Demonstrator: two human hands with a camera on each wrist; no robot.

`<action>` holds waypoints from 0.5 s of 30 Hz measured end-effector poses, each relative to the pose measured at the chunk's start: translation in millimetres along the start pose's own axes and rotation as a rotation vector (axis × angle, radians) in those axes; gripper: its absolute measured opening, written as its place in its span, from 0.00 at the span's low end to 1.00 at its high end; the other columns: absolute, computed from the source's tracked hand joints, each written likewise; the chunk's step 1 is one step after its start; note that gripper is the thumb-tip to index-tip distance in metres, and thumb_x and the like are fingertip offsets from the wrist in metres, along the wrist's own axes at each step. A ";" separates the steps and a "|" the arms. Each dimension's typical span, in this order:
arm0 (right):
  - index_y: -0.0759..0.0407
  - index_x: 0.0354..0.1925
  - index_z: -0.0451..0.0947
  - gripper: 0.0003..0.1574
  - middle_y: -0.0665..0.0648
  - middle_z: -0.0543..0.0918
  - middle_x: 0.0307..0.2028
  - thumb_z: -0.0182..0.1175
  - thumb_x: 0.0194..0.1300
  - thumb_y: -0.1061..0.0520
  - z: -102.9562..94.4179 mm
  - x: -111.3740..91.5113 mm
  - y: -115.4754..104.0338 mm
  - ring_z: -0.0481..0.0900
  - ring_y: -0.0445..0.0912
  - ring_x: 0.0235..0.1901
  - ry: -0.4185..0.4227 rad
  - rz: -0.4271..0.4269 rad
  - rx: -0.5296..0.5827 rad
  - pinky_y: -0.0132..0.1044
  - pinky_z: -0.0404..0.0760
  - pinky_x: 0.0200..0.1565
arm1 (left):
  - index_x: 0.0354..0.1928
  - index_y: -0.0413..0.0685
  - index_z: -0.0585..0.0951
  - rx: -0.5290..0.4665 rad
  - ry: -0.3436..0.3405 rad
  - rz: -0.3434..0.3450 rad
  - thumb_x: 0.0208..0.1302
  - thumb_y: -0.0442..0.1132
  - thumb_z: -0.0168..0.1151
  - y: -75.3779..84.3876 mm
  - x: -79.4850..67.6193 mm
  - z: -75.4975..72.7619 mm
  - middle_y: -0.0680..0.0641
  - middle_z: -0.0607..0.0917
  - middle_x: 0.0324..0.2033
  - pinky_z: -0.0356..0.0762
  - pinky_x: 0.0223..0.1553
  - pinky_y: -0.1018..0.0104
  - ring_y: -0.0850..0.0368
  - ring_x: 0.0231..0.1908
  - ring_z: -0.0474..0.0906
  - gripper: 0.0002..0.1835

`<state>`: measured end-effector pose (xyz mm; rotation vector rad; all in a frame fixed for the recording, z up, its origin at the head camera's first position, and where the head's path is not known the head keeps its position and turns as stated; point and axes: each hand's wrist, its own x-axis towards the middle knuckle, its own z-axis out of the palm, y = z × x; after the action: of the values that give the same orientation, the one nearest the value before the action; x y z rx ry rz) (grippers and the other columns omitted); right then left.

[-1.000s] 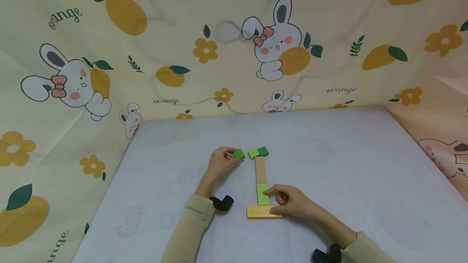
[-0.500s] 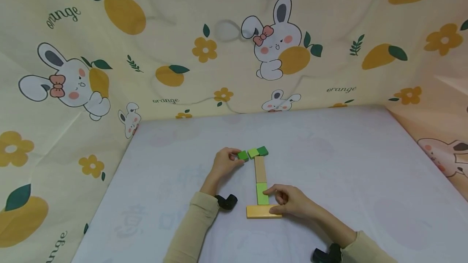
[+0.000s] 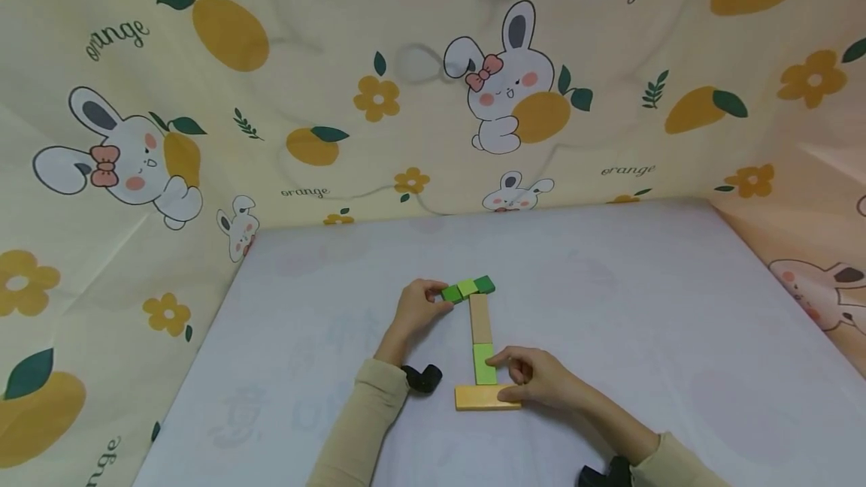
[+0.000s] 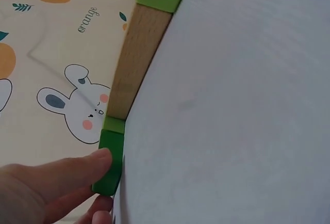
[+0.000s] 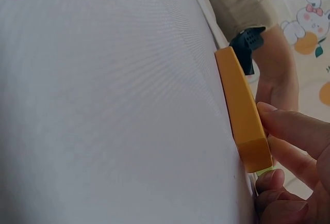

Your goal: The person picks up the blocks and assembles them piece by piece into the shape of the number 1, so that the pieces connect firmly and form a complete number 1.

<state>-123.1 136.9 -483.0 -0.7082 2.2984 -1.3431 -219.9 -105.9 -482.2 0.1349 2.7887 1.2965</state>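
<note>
In the head view my left hand [image 3: 417,311] pinches a green block [image 3: 451,294] between thumb and fingers, its end against a light green block [image 3: 467,288]. A dark green block [image 3: 485,284] adjoins that one, making a slanted row. Below the row runs a plain wooden block [image 3: 480,319], then a light green rectangular block [image 3: 482,371], down to a yellow block [image 3: 473,398] lying crosswise. My right hand [image 3: 544,379] rests its thumb on the yellow block and touches the light green rectangular block with the index finger. Its other fingers are curled.
All the blocks lie on a white-covered table [image 3: 325,284]. A pale yellow cloth [image 3: 419,141] printed with rabbits and oranges stands behind and at both sides. Black cameras [image 3: 423,379] sit at both wrists.
My left hand has moved right with the green block until it meets the light green one. The right hand has kept its place on the blocks. The head view has shifted slightly.
</note>
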 end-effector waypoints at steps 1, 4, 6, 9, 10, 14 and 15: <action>0.64 0.49 0.79 0.28 0.45 0.66 0.22 0.72 0.52 0.54 0.1 0.0 0.0 0.61 0.30 0.22 0.001 -0.002 0.000 0.25 0.63 0.25 | 0.48 0.41 0.84 0.001 -0.001 0.000 0.52 0.36 0.72 0.3 0.2 0.2 0.44 0.79 0.32 0.63 0.35 0.71 0.59 0.31 0.67 0.19; 0.64 0.49 0.79 0.28 0.45 0.66 0.22 0.72 0.52 0.54 0.4 0.0 -0.1 0.62 0.30 0.22 0.002 -0.010 0.003 0.25 0.64 0.25 | 0.48 0.42 0.84 0.012 0.000 -0.003 0.52 0.36 0.72 0.8 0.9 0.8 0.44 0.78 0.32 0.62 0.35 0.72 0.60 0.31 0.66 0.19; 0.65 0.49 0.78 0.28 0.45 0.66 0.21 0.72 0.52 0.54 0.7 -0.1 -0.1 0.62 0.30 0.22 0.003 -0.015 0.006 0.25 0.64 0.25 | 0.48 0.41 0.84 0.012 0.000 -0.003 0.52 0.36 0.72 1.6 0.9 0.7 0.44 0.78 0.32 0.62 0.34 0.72 0.60 0.30 0.66 0.20; 0.65 0.50 0.78 0.28 0.48 0.67 0.21 0.72 0.52 0.55 0.8 -0.7 -1.4 0.62 0.30 0.22 0.008 -0.015 0.006 0.25 0.64 0.25 | 0.48 0.40 0.84 0.001 0.000 0.003 0.52 0.36 0.72 2.6 -0.3 0.4 0.42 0.79 0.32 0.62 0.34 0.72 0.60 0.30 0.66 0.20; 0.65 0.50 0.78 0.28 0.48 0.67 0.21 0.72 0.52 0.55 1.0 -0.8 -2.0 0.62 0.30 0.22 0.010 -0.012 0.002 0.25 0.64 0.25 | 0.49 0.40 0.84 -0.004 -0.001 0.002 0.52 0.35 0.72 3.0 -0.6 0.3 0.41 0.79 0.33 0.62 0.34 0.71 0.59 0.30 0.66 0.20; 0.63 0.51 0.78 0.27 0.50 0.67 0.21 0.71 0.52 0.56 1.9 -0.1 -4.5 0.62 0.31 0.22 0.020 0.005 -0.021 0.26 0.64 0.25 | 0.51 0.39 0.82 -0.011 0.004 0.007 0.51 0.35 0.72 2.2 -0.8 0.1 0.40 0.82 0.38 0.63 0.34 0.72 0.59 0.31 0.67 0.23; 0.63 0.51 0.78 0.27 0.49 0.68 0.21 0.71 0.52 0.56 2.1 -0.1 -4.9 0.62 0.31 0.22 0.020 0.008 -0.029 0.25 0.64 0.26 | 0.52 0.39 0.81 -0.014 0.005 0.004 0.50 0.35 0.72 1.8 -0.7 0.0 0.40 0.82 0.39 0.63 0.34 0.72 0.59 0.32 0.67 0.24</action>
<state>-120.8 133.5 -479.6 -0.6976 2.3385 -1.3216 -219.1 -104.8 -480.8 0.1362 2.7848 1.3188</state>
